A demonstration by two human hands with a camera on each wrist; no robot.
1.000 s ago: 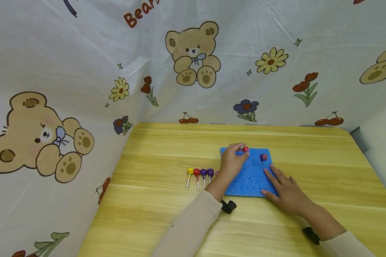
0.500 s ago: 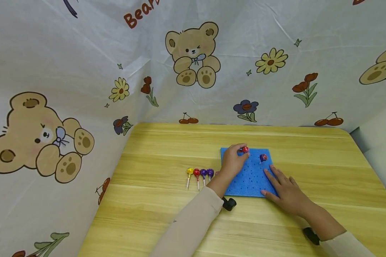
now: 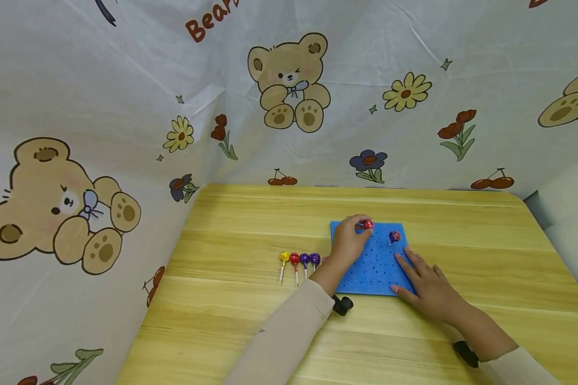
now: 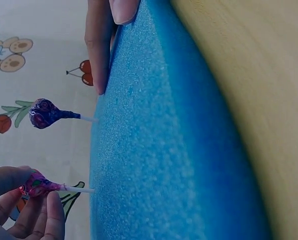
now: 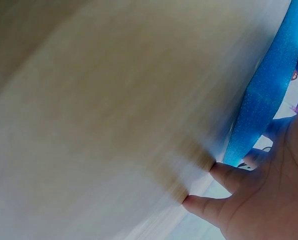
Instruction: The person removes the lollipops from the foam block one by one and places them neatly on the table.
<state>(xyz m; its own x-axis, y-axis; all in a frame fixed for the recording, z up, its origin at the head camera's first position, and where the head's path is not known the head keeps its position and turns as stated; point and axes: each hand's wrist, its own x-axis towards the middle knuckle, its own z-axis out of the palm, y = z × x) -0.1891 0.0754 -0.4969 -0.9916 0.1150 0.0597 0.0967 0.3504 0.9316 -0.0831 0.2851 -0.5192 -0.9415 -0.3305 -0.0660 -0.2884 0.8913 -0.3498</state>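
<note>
My left hand [image 3: 349, 243] pinches a red-and-pink wrapped lollipop [image 4: 36, 185] by its candy head, over the back part of a blue foam board [image 3: 375, 267] dotted with small holes. In the left wrist view its white stick points at the foam, the tip right at the surface. A purple lollipop [image 3: 394, 236] stands in the board farther right, its stick in the foam. My right hand [image 3: 431, 289] lies with spread fingers on the board's right edge, some fingertips on the foam and others on the table.
Left of the board lie a yellow lollipop [image 3: 283, 258], a red lollipop [image 3: 295, 259] and two purple ones in a row; another is mostly hidden behind my left wrist. A printed cloth [image 3: 347, 133] hangs behind the wooden table [image 3: 231, 230].
My left hand and the lollipop in it have shifted very slightly to the right. The right hand, the board and the other lollipops stay where they were.
</note>
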